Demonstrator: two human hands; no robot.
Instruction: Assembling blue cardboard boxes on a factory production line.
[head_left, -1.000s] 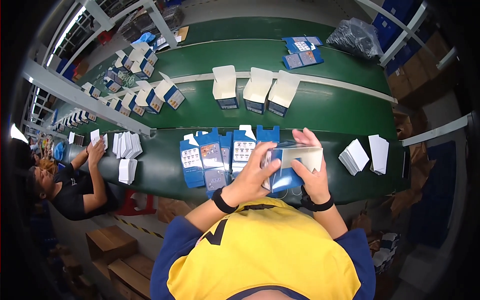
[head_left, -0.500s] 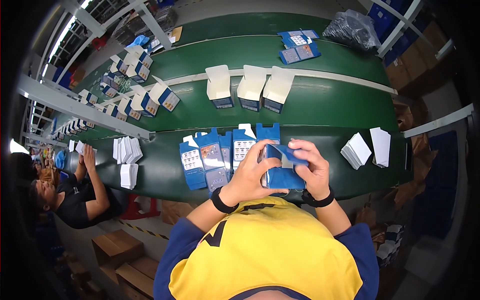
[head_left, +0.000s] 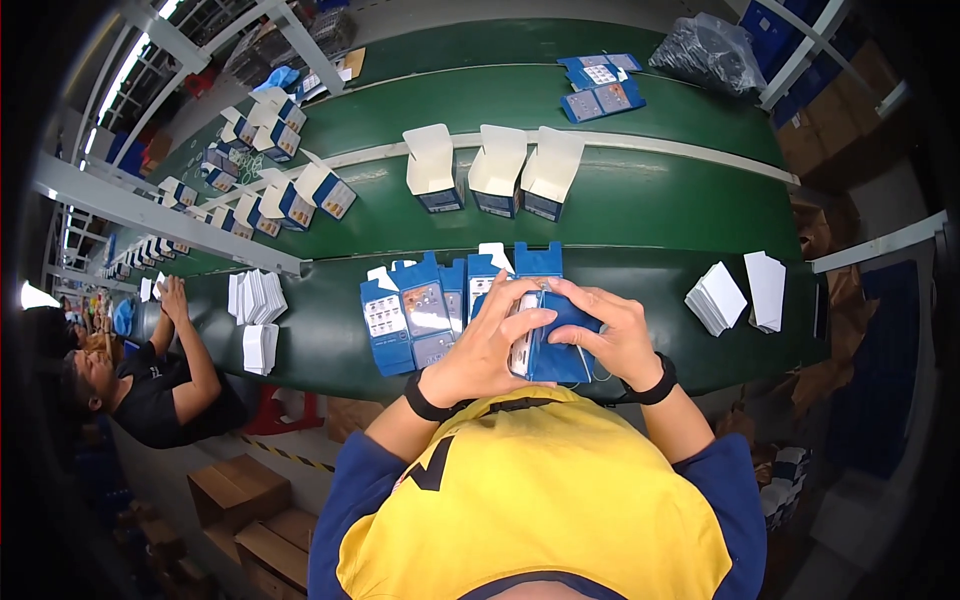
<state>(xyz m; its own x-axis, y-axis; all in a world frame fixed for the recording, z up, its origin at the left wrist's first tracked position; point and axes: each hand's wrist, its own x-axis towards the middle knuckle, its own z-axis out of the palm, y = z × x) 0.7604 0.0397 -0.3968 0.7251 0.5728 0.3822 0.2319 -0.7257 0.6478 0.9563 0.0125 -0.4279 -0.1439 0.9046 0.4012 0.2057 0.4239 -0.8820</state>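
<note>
A small blue carton is between my two hands, close to my yellow shirt, with its top flap folded down. My left hand grips its left side, thumb laid across the top. From the right, my right hand presses thumb and fingers on the top edge. A thin pale loop or cord hangs beside the carton on the right. Just left of my hands, several flattened blue cartons overlap on the green table, and another flat carton lies behind my hands.
Stacks of white cards lie left and right. Three open boxes stand on the green belt, with more farther left. A plastic bag sits at the far right. A co-worker sits at left, beyond a metal post.
The carton's raised flap has come down over its top. My right hand has shifted to that top edge. The open boxes on the belt have drifted slightly left.
</note>
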